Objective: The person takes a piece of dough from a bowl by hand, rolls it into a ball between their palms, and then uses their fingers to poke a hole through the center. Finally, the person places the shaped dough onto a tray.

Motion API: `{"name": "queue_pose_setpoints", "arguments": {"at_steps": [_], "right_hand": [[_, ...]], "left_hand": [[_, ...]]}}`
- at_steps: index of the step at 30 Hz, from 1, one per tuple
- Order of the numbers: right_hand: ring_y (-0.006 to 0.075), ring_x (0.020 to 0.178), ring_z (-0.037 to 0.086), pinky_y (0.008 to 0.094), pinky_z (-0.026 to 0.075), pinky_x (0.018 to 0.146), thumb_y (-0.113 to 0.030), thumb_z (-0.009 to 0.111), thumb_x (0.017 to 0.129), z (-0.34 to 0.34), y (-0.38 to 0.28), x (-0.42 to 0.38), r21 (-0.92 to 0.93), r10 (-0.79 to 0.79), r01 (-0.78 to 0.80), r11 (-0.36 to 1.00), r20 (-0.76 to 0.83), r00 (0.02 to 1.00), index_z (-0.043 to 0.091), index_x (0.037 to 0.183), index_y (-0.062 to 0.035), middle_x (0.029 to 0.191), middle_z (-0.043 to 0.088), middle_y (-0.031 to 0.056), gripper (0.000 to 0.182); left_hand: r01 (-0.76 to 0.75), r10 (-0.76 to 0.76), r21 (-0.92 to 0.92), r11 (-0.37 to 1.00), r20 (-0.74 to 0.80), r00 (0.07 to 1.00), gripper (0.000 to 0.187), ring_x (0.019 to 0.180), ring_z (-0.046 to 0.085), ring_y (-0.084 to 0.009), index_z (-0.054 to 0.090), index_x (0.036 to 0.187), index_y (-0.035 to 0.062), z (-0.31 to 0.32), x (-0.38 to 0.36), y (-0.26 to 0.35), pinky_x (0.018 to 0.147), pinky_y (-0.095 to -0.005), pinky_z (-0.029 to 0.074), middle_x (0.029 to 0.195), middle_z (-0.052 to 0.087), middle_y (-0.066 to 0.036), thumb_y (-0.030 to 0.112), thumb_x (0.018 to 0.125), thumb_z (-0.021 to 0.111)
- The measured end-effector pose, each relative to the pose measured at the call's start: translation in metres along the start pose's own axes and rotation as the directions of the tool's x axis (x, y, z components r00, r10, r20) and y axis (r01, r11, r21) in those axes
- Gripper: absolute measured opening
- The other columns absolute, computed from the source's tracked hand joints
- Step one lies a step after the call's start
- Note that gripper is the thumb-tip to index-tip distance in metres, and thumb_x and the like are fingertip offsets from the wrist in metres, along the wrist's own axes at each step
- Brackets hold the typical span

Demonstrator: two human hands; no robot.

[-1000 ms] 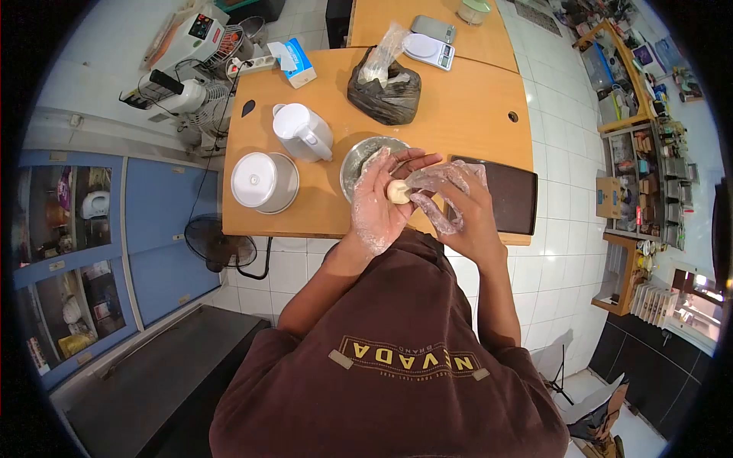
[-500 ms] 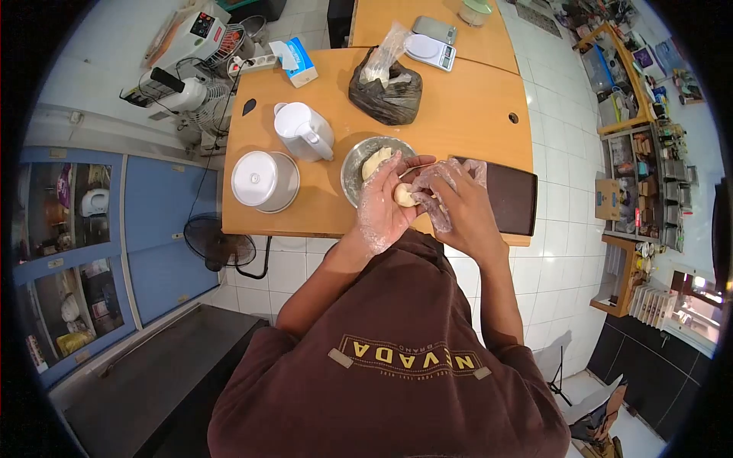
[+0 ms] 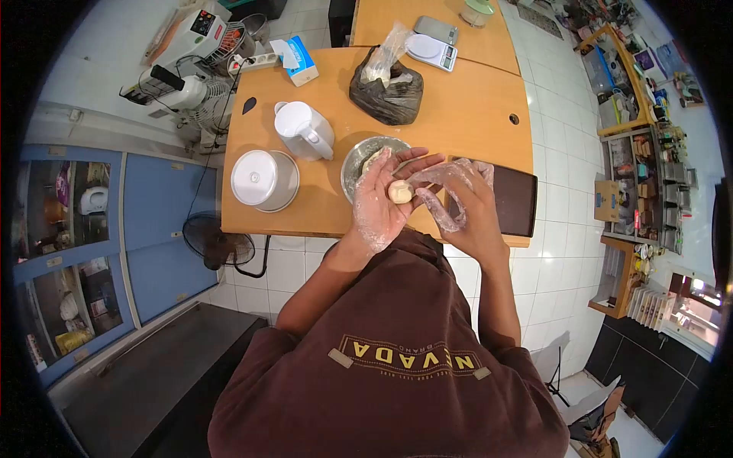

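Observation:
A small pale dough ball [image 3: 400, 191] rests in the upturned palm of my left hand [image 3: 374, 208], which is dusted with flour and has its fingers stretched out. My right hand [image 3: 467, 204], in a clear plastic glove, is just right of the ball. Its thumb and fingers are curved apart, with nothing seen between them. Behind my left hand stands a metal bowl [image 3: 351, 162], holding more dough that my fingers partly hide. A dark rectangular tray [image 3: 518, 204] lies beyond my right hand at the table's right end.
On the wooden table [image 3: 466, 114] are a white lidded tub [image 3: 263, 182], a white pitcher [image 3: 301, 130], a black plastic bag [image 3: 385, 99] with a clear bag in it, and a blue tissue box [image 3: 299, 62]. A kitchen scale [image 3: 433, 52] sits further back. A fan [image 3: 217, 240] stands at left.
My right hand has drawn back to the right from the dough ball, its fingers opening. The ball now shows whole in my left palm, and the left fingers have spread.

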State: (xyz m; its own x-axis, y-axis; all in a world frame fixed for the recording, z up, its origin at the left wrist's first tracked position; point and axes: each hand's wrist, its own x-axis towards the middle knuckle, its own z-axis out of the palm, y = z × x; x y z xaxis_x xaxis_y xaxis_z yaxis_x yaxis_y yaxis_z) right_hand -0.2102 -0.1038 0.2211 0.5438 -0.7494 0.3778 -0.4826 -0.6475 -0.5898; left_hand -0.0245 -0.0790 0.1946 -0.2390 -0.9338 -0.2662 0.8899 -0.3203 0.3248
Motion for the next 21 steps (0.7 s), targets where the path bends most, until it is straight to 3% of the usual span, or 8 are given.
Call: {"name": "queue_pose_setpoints", "arguments": {"at_steps": [3,6,9,12,15,21], "right_hand": [[0.0403,0.106,0.065,0.0511,0.051,0.092,-0.007,0.082,0.075,0.007,-0.009,0.004,0.044,0.015,-0.012,0.999,-0.059,0.998,0.072,0.114,-0.0052,0.116,0.070,0.0160,0.041],[0.0389,0.104,0.066,0.0474,0.052,0.090,-0.011,0.084,0.078,0.021,-0.019,0.001,0.091,0.065,-0.052,0.994,-0.145,0.987,0.073,0.112,-0.0053,0.113,0.072,0.0141,0.036],[0.0382,0.101,0.068,0.0459,0.052,0.090,-0.012,0.085,0.078,0.026,-0.030,0.002,0.105,0.090,-0.070,0.992,-0.205,0.975,0.074,0.111,-0.0061,0.109,0.073,0.0132,0.035],[0.0369,0.099,0.069,0.0455,0.052,0.090,-0.009,0.085,0.077,0.026,-0.039,0.003,0.180,0.135,-0.093,0.979,-0.239,0.962,0.075,0.108,-0.0060,0.106,0.074,0.0136,0.032],[0.0364,0.099,0.069,0.0454,0.052,0.090,-0.006,0.085,0.077,0.028,-0.037,0.003,0.201,0.134,-0.084,0.976,-0.251,0.959,0.076,0.107,-0.0060,0.105,0.074,0.0138,0.031],[0.0363,0.100,0.069,0.0469,0.052,0.090,-0.002,0.083,0.074,0.025,-0.035,-0.001,0.161,0.110,-0.073,0.984,-0.235,0.966,0.076,0.105,-0.0056,0.104,0.074,0.0136,0.032]], "left_hand": [[-0.134,0.134,0.084,0.987,0.004,0.991,0.061,0.135,0.058,-0.0370,0.048,0.143,-0.0047,0.012,-0.003,-0.001,0.116,-0.0473,0.045,0.144,0.058,-0.027,0.045,0.114,0.029],[-0.382,0.363,0.224,0.896,0.123,0.924,0.059,0.138,0.056,-0.0365,0.047,0.141,-0.0010,0.007,0.001,-0.009,0.118,-0.0463,0.043,0.144,0.057,-0.024,0.048,0.114,0.030],[-0.485,0.471,0.293,0.824,0.122,0.874,0.058,0.140,0.054,-0.0367,0.046,0.142,0.0009,0.009,0.002,-0.014,0.120,-0.0475,0.040,0.145,0.057,-0.023,0.048,0.114,0.027],[-0.532,0.530,0.343,0.774,0.109,0.841,0.058,0.139,0.053,-0.0399,0.046,0.142,-0.0009,0.016,-0.001,-0.017,0.123,-0.0526,0.037,0.141,0.058,-0.024,0.047,0.113,0.029],[-0.576,0.549,0.394,0.716,0.190,0.814,0.053,0.139,0.054,-0.0320,0.046,0.141,0.0051,0.011,-0.002,-0.020,0.121,-0.0454,0.036,0.143,0.059,-0.019,0.046,0.115,0.024],[-0.574,0.539,0.445,0.687,0.217,0.814,0.050,0.138,0.055,-0.0265,0.048,0.139,0.0074,0.008,-0.002,-0.021,0.119,-0.0421,0.037,0.142,0.061,-0.016,0.043,0.115,0.023]]}}
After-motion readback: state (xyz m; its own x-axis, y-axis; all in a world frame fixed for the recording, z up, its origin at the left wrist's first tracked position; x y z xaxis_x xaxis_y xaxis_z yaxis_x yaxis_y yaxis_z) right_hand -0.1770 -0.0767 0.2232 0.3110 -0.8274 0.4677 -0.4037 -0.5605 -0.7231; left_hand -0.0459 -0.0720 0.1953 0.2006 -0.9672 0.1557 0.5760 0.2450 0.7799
